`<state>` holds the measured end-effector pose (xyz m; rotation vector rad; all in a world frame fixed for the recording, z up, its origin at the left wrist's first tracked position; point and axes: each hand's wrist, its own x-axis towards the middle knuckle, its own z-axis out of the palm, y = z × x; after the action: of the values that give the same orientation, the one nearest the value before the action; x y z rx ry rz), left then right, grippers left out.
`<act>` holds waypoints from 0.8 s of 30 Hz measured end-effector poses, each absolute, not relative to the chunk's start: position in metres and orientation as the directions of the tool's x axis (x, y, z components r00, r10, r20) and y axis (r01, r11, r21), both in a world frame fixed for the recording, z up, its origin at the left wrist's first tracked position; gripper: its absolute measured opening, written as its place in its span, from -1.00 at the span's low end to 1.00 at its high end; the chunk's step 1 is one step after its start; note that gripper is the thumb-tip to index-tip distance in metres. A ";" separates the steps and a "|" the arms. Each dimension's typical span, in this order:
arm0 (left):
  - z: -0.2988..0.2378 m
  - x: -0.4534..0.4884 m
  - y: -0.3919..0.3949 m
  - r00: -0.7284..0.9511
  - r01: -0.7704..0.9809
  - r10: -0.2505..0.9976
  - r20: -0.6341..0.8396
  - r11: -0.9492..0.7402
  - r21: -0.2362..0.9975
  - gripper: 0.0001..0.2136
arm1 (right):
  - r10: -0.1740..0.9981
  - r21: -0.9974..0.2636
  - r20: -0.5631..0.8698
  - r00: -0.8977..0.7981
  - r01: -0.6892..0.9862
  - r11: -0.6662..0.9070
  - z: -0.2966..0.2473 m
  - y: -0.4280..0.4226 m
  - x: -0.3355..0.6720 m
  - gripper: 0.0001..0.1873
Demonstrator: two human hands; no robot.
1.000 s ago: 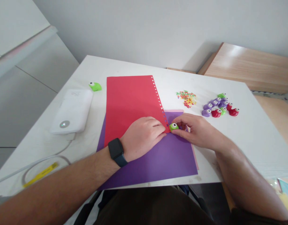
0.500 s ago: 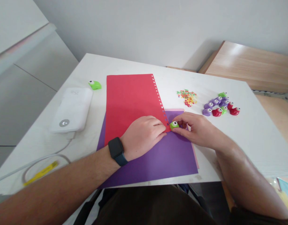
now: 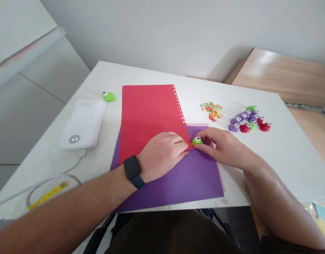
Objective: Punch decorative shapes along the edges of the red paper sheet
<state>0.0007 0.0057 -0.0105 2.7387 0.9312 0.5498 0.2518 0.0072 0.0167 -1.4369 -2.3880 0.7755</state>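
With thumb and fingers closed round its sides, my right hand (image 3: pixel 223 144) holds a small green craft punch (image 3: pixel 197 141) with a white, star-marked button. The punch sits at the lower right corner of a red sheet of paper (image 3: pixel 149 109). Little punched holes run down the sheet's right edge. My left hand (image 3: pixel 165 151) is closed at that same corner, gripping the red paper; its fingertips are partly hidden. Under the red sheet lies purple paper (image 3: pixel 178 187), with a pink sheet's edge peeking out beneath.
Small coloured paper cutouts (image 3: pixel 212 110) lie scattered behind my right hand. Several purple, red and green punches (image 3: pixel 244 120) cluster at the right. Another green punch (image 3: pixel 108 96) stands at the left, beyond a white power bank (image 3: pixel 83 123) with a cable and a yellow tag (image 3: pixel 47 195).
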 end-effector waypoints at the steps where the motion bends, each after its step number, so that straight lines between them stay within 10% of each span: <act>1: -0.011 0.001 0.006 0.732 0.547 0.620 0.282 -0.782 0.298 -0.83 | 0.872 -0.558 -0.057 -0.487 0.739 0.376 0.017 0.007 0.252 -0.82; 24: -0.011 0.001 0.005 0.734 0.544 0.614 0.288 -0.787 0.293 -0.84 | 0.869 -0.544 -0.018 -0.495 0.734 0.407 0.016 0.007 0.252 -0.82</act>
<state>0.0007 0.0047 -0.0105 2.7471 0.9267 0.5557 0.2523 0.0066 0.0165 -1.4023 -2.3976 0.7232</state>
